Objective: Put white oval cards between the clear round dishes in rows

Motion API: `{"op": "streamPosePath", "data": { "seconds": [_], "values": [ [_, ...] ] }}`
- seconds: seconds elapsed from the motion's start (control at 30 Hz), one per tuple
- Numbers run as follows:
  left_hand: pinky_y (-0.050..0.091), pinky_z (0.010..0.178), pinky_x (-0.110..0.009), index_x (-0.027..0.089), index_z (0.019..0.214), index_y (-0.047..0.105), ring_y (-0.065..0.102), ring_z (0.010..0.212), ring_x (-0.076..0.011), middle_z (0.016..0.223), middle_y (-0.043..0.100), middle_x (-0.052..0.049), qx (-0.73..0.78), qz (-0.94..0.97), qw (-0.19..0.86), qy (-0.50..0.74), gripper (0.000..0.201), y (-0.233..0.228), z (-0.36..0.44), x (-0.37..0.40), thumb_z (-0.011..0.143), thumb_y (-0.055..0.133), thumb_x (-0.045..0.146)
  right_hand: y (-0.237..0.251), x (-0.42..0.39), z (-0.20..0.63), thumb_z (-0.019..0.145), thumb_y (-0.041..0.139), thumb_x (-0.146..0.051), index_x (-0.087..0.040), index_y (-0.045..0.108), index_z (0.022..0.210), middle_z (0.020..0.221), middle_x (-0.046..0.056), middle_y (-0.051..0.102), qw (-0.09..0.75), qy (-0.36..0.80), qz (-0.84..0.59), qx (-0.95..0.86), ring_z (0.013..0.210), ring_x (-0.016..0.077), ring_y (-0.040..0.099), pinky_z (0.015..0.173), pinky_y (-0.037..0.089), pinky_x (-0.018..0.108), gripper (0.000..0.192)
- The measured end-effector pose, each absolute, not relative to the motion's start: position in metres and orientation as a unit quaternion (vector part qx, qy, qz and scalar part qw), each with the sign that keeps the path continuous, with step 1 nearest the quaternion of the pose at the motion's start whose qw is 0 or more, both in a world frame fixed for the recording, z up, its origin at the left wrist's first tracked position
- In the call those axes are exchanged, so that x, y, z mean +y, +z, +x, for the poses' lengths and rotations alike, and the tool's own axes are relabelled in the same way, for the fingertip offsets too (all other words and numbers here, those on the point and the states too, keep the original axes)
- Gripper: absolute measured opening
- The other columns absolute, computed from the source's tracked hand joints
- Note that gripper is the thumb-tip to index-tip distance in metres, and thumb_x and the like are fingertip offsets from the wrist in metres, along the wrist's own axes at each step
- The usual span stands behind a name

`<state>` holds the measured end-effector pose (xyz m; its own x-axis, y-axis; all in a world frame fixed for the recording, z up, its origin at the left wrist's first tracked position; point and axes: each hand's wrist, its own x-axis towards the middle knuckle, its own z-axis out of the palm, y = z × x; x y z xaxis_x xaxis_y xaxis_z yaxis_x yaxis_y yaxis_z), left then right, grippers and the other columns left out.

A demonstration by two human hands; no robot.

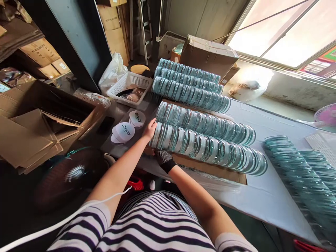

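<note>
Left hand was bare, fingers curled against the near-left end of the nearest row of lids, touching the end disc; whether it pinched one disc or just pressed could not be told. Right hand wore a dark mesh glove and sat under the same end of that row, at the table edge; its fingers were hidden beneath the discs, so grip unclear.

That row was a long line of clear, teal-rimmed round lids standing on edge and leaning, lying on a flat cardboard sheet at the near edge of the table, which was covered in white. A second row lay just behind it on the same sheet. Three more rows were packed together farther back, their far ends against a brown carton.

Left of the hands, white oval labels with dark script lay in a small overlapping pile; print too small to read fully. Behind them stood a white basket, contents hard to make out, and a plastic bag.

At right, more teal lids spread in loose rows, cut off by the frame edge. A pink fan was partly cut off. Flattened cardboard filled the left; a dark fan sat low, dim. Striped shirt at bottom.
</note>
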<state>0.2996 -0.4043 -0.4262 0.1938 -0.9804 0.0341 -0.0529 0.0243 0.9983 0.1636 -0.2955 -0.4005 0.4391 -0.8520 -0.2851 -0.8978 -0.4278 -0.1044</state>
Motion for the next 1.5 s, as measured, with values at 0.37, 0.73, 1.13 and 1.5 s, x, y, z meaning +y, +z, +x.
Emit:
{"op": "streamPosePath", "data": {
  "seconds": [0.37, 0.73, 1.13, 1.5],
  "values": [
    [0.034, 0.115, -0.047, 0.026, 0.113, 0.072, 0.043, 0.134, -0.0302, 0.120, 0.065, -0.008, -0.710, 0.521, 0.436, -0.185, 0.032, -0.416, 0.290, -0.375, 0.088, 0.058, 0.039, -0.308, -0.452, 0.135, 0.092, 0.047, -0.028, -0.013, 0.071, 0.111, 0.107, 0.016, 0.071, 0.057, 0.222, -0.825, 0.517, 0.097, 0.0250, 0.068, 0.077, 0.051, 0.029, 0.034],
    [0.037, 0.112, -0.044, 0.023, 0.108, 0.073, 0.047, 0.128, -0.0308, 0.114, 0.067, -0.008, -0.715, 0.537, 0.416, -0.167, 0.028, -0.409, 0.290, -0.380, 0.083, 0.063, 0.029, -0.316, -0.397, 0.134, 0.093, 0.046, -0.033, -0.019, 0.068, 0.112, 0.103, 0.014, 0.072, 0.028, 0.133, -0.858, 0.496, 0.097, 0.0277, 0.068, 0.079, 0.050, 0.034, 0.032],
    [0.040, 0.113, -0.039, 0.023, 0.114, 0.071, 0.048, 0.130, -0.0243, 0.118, 0.066, -0.005, -0.735, 0.567, 0.360, -0.093, 0.030, -0.408, 0.291, -0.378, 0.087, 0.058, 0.029, -0.443, -0.278, 0.118, 0.099, 0.040, -0.034, -0.023, 0.070, 0.111, 0.109, 0.010, 0.072, 0.117, 0.040, -0.818, 0.562, 0.100, 0.0234, 0.068, 0.077, 0.045, 0.028, 0.035],
    [0.027, 0.116, -0.051, 0.031, 0.134, 0.057, 0.042, 0.138, -0.0273, 0.142, 0.055, -0.005, -0.839, 0.488, 0.235, -0.055, 0.044, -0.373, 0.247, -0.361, 0.093, 0.051, 0.044, -0.296, -0.413, 0.061, 0.093, 0.044, -0.036, -0.018, 0.072, 0.111, 0.107, 0.012, 0.072, 0.036, 0.168, -0.801, 0.573, 0.093, 0.0206, 0.068, 0.069, 0.045, 0.024, 0.037]
  ]
}}
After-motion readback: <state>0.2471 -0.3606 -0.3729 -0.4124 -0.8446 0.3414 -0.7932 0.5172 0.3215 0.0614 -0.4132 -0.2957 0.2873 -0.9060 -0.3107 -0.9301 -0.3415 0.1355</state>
